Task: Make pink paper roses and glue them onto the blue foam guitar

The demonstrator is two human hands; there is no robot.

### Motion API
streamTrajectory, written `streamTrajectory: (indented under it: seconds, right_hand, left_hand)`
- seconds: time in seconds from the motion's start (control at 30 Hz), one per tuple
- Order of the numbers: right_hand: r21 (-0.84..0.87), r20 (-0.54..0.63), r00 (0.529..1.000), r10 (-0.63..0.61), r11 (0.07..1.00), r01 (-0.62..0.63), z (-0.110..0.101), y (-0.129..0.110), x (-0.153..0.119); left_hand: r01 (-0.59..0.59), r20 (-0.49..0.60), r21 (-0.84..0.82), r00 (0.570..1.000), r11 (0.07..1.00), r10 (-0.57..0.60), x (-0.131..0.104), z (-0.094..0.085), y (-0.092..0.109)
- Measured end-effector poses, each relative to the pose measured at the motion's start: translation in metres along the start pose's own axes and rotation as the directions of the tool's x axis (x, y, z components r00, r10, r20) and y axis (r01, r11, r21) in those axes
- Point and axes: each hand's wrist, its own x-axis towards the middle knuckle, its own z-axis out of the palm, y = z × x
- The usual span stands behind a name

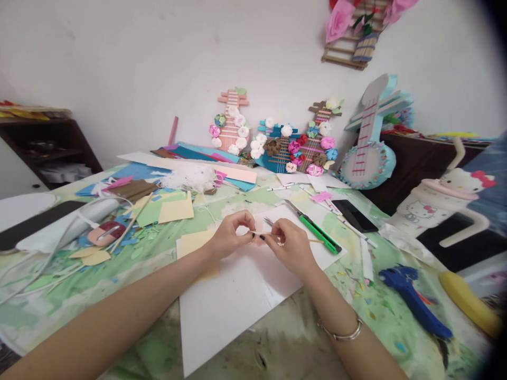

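My left hand (pixel 229 236) pinches a small piece of pale pink paper (pixel 259 224) between thumb and forefinger, above a white board. Close against it, my right hand (pixel 292 246) is closed on a thin wooden stick (pixel 316 241), whose end sticks out to the right past the fingers. The fingertips nearly meet and hide most of the paper, so I cannot tell how it lies against the stick. Under both hands is the white board (pixel 225 316). On its right side rests a green utility knife (pixel 319 232) with the blade out. Yellow paper (pixel 194 244) lies by my left wrist.
A blue glue gun (pixel 414 298) and a black phone (pixel 354 215) lie at right, near a white tumbler (pixel 422 203). Paper scraps, cream squares (pixel 176 209) and a power strip (pixel 67 227) occupy the left. Flower-decorated paper instruments (pixel 232 124) lean against the wall.
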Motion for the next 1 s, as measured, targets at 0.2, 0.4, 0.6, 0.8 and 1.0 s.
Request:
streamTrajectory:
  seconds: [0.2, 0.4, 0.6, 0.8, 1.0]
  right_hand:
    - [0.003, -0.014, 1.0, -0.005, 1.0, 0.005, -0.0007, -0.0011, 0.0002]
    - [-0.003, -0.004, 1.0, 0.005, 1.0, -0.005, -0.0007, -0.0014, -0.0001]
    - [0.004, -0.006, 1.0, 0.003, 1.0, -0.003, -0.0004, -0.0015, 0.0]
    - [0.005, -0.004, 1.0, 0.004, 1.0, -0.004, -0.0009, -0.0016, 0.0]
    - [0.016, -0.013, 1.0, -0.005, 1.0, 0.005, -0.0008, -0.0019, 0.0001]
  left_hand:
    - [0.002, 0.008, 0.008, 1.0, 1.0, -0.003, -0.0008, -0.0007, -0.0024]
    - [-0.001, 0.007, 0.002, 1.0, 1.0, 0.001, -0.0006, -0.0001, -0.0011]
    - [-0.002, 0.012, 0.006, 1.0, 1.0, 0.002, -0.0006, -0.0001, 0.0006]
    - [0.008, 0.026, -0.014, 1.0, 1.0, -0.008, -0.0013, 0.0009, 0.0011]
    - [0.022, 0.017, -0.016, 1.0, 1.0, -0.022, -0.0015, 0.0004, 0.0013]
